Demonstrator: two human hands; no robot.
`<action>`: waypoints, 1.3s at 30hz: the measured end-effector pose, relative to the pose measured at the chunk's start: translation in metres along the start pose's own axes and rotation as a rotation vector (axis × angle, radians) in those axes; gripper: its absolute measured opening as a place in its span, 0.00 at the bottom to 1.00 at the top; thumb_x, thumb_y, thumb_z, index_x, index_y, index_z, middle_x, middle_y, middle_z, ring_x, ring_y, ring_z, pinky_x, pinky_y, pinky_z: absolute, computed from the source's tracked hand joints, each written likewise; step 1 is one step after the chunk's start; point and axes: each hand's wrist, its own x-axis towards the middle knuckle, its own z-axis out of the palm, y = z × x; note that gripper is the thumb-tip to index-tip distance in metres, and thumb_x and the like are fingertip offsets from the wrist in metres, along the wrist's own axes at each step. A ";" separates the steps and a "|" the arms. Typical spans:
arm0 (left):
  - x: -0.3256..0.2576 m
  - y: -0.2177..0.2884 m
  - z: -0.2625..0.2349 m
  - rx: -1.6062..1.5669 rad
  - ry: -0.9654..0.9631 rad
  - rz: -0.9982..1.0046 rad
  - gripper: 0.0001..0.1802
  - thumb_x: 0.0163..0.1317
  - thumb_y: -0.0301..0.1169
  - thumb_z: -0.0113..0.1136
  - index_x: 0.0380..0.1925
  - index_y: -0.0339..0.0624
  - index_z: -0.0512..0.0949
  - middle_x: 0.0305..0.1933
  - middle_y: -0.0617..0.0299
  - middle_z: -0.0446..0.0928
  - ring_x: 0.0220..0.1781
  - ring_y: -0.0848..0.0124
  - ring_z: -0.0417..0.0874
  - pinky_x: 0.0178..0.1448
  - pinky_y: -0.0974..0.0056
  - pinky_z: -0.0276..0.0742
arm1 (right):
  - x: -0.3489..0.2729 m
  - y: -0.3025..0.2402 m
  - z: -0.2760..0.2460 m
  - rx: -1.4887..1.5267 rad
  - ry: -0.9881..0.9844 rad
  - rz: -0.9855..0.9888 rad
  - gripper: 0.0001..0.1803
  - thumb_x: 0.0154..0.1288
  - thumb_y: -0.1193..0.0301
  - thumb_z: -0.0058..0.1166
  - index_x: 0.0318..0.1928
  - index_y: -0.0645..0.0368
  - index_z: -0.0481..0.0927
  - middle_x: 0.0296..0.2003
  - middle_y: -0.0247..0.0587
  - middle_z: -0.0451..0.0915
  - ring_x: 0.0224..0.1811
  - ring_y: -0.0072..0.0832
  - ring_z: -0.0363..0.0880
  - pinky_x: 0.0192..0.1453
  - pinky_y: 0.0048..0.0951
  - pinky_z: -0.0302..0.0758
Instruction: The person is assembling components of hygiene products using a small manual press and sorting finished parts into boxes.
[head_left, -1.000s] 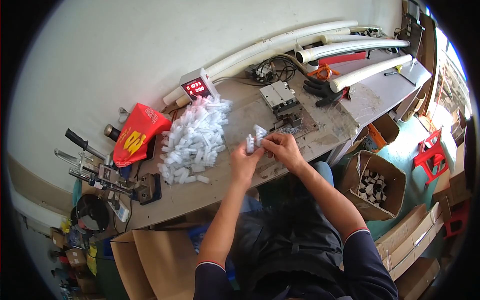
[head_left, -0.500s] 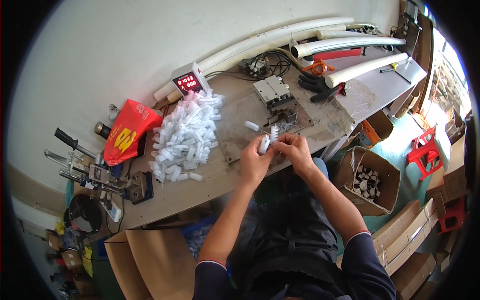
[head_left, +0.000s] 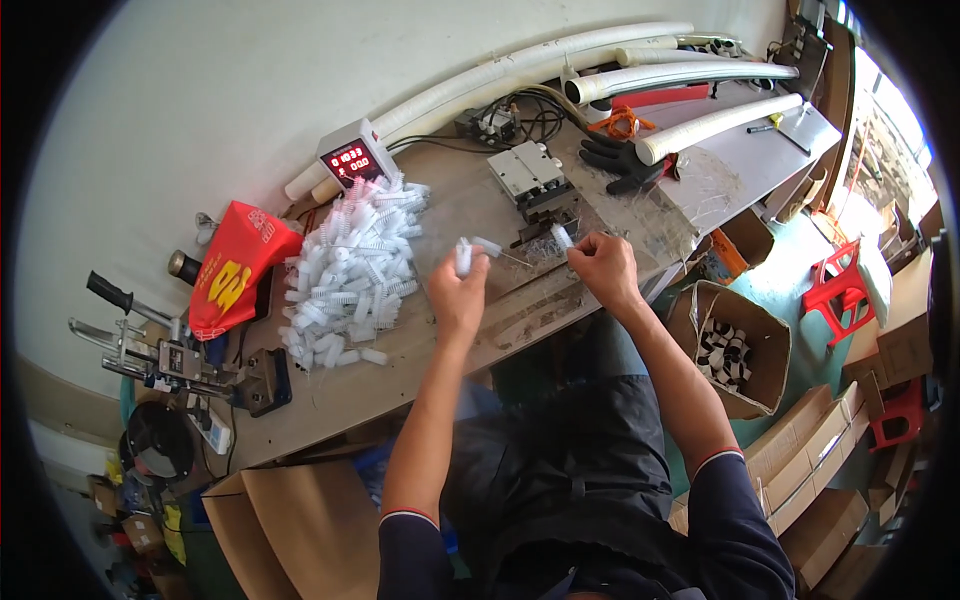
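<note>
Small white ribbed plastic tube (head_left: 463, 257) pinched in left hand (head_left: 458, 296), another (head_left: 562, 237) in right hand (head_left: 603, 270).

A workshop — cluttered workbench (head_left: 420, 350), lever press tool (head_left: 160, 350), white tubes (head_left: 520, 65), cardboard boxes (head_left: 735, 345).

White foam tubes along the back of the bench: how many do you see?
4. One long tube lies against the wall, a short one sits at its right end, one lies just in front, and one is nearest the black glove. More may be hidden.
</note>
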 end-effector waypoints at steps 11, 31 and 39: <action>0.000 -0.014 0.003 0.275 0.061 0.389 0.10 0.64 0.29 0.69 0.43 0.39 0.84 0.37 0.48 0.85 0.38 0.51 0.87 0.44 0.55 0.80 | 0.009 -0.014 0.027 -0.130 0.057 0.054 0.13 0.57 0.62 0.61 0.32 0.58 0.88 0.29 0.51 0.87 0.38 0.49 0.87 0.47 0.46 0.81; 0.001 -0.015 0.002 0.173 0.067 0.393 0.09 0.61 0.26 0.69 0.40 0.40 0.82 0.40 0.51 0.84 0.41 0.47 0.86 0.43 0.52 0.81 | 0.024 -0.011 0.033 -0.139 0.051 0.145 0.12 0.51 0.64 0.64 0.27 0.61 0.87 0.24 0.48 0.85 0.30 0.40 0.86 0.42 0.40 0.80; 0.001 -0.016 0.001 0.196 0.089 0.355 0.09 0.62 0.27 0.69 0.41 0.39 0.82 0.39 0.51 0.83 0.40 0.48 0.86 0.44 0.52 0.80 | 0.019 -0.017 0.037 -0.138 0.163 0.141 0.16 0.58 0.57 0.68 0.30 0.59 0.87 0.26 0.46 0.86 0.32 0.41 0.86 0.43 0.40 0.79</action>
